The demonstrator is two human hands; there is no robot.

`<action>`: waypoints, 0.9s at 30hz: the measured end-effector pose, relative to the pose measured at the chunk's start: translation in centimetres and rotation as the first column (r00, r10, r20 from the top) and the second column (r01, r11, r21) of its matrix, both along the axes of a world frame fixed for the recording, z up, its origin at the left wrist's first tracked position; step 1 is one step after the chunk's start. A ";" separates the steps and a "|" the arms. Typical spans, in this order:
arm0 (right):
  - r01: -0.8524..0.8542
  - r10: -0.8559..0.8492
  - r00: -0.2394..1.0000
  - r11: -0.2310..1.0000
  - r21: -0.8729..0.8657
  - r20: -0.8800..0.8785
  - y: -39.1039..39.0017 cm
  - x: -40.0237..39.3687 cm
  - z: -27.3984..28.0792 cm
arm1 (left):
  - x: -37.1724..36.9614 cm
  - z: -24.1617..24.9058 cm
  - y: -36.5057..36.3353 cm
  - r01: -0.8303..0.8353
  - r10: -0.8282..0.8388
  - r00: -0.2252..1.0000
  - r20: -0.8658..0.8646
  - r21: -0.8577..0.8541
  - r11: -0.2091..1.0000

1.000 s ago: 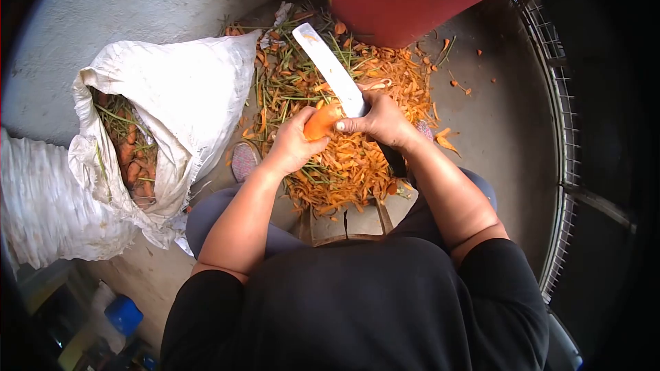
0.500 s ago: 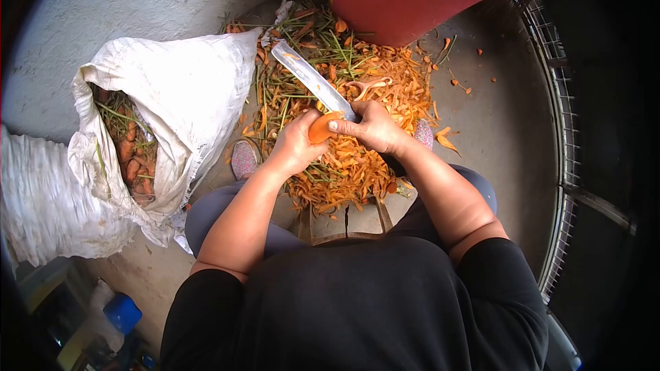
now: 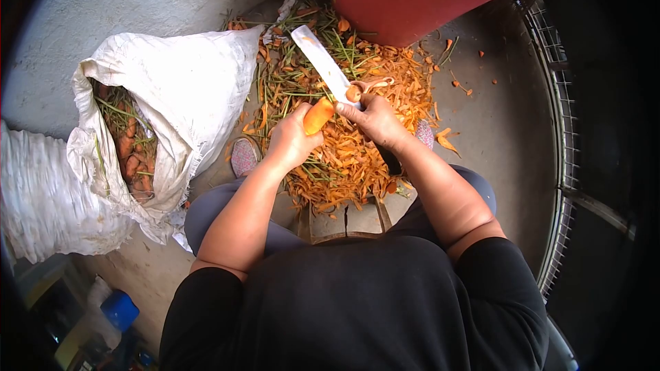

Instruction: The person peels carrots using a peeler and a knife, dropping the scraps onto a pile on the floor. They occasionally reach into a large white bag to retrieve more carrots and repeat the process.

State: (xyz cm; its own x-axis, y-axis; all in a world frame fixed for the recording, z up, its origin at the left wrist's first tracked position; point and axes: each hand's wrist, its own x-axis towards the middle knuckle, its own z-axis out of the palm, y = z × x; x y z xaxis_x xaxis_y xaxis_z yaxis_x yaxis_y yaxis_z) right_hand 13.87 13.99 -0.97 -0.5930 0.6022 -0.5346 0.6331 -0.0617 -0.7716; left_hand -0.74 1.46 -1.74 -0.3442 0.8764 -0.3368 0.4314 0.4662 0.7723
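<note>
My left hand (image 3: 291, 141) is closed around a peeled orange carrot (image 3: 318, 117), its end pointing up and to the right. My right hand (image 3: 377, 124) grips a large knife (image 3: 319, 59), whose broad blade points away and to the left while the dark handle shows below the palm. A small round carrot piece (image 3: 353, 93) is against the blade, just above my right thumb. Beneath both hands spreads a heap of carrot peelings (image 3: 350, 175). A tan peeler (image 3: 380, 83) lies on the heap beyond my right hand, partly hidden by the piece.
A red bin (image 3: 405, 3) stands at the back, beyond the peelings. To the left, an open white sack (image 3: 185, 72) holds unpeeled carrots (image 3: 130, 158) and green stalks. Another white sack (image 3: 55, 199) is beside it. Wire mesh (image 3: 567, 124) runs along the right.
The carrot has turned more upright in my left hand and its end is now apart from a cut piece at the blade. The knife has swung slightly to the right.
</note>
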 end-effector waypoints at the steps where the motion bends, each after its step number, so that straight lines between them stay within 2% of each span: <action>1: -0.014 0.017 1.000 0.994 0.108 -0.026 -0.1 0.1 -0.4 | 0.0 0.0 -0.1 0.002 -0.002 1.000 0.007 0.017 1.000; 2: -0.024 0.036 0.998 0.976 0.215 -0.052 -0.2 0.2 -0.7 | 0.0 0.0 0.0 0.004 -0.004 1.000 0.010 0.004 1.000; 5: -0.078 0.079 0.997 0.958 0.277 0.009 -0.8 -0.1 0.5 | 0.1 0.5 0.1 0.016 -0.016 1.000 0.008 -0.026 1.000; 8: -0.111 0.078 0.990 0.941 0.320 0.115 -1.2 -0.5 1.1 | 0.2 0.8 0.1 0.037 -0.038 0.999 -0.017 -0.037 0.999; 11: -0.150 0.105 0.979 0.949 0.276 0.173 -1.5 -0.6 1.6 | 0.3 0.6 -0.1 0.052 -0.053 0.998 -0.024 -0.050 0.997; 14: -0.083 0.103 0.990 0.980 0.180 -0.101 -1.5 -0.1 -1.3 | 0.3 0.5 0.0 0.051 -0.051 0.999 -0.004 -0.042 0.998; 16: 0.017 -0.047 0.990 0.977 -0.213 -0.136 -1.2 -0.2 -0.5 | 0.4 0.7 0.1 0.023 -0.022 0.999 0.033 -0.007 1.000; 17: 0.061 -0.123 0.984 0.914 -0.402 -0.132 -1.0 -0.3 0.1 | 0.3 0.6 0.1 -0.010 0.010 0.970 0.241 0.000 1.000; 18: 0.150 -0.257 0.952 0.865 -0.478 -0.165 -1.1 -0.4 1.0 | 0.1 0.3 0.1 -0.044 0.040 0.898 0.438 0.000 0.999; 19: 0.146 -0.253 0.952 0.869 -0.472 -0.172 -0.6 -0.2 0.0 | -0.1 0.3 0.1 -0.078 0.066 0.785 0.616 -0.008 0.997; 20: 0.141 -0.250 0.951 0.873 -0.467 -0.180 0.1 0.1 -1.0 | -0.3 0.3 0.0 -0.051 0.052 0.713 0.700 -0.022 0.998; 23: 0.076 -0.163 0.949 0.949 -0.307 -0.270 0.2 0.1 -0.2 | -0.9 0.8 0.0 0.011 0.052 0.490 0.870 -0.065 0.998; 24: 0.062 -0.136 0.947 0.966 -0.249 -0.292 0.1 0.0 0.0 | -0.9 1.0 -0.1 0.014 0.064 0.458 0.887 -0.080 0.997; 27: 0.089 -0.145 0.956 0.972 -0.217 -0.256 0.0 -0.1 0.1 | -1.0 1.2 -0.1 0.024 0.090 0.389 0.917 -0.108 0.994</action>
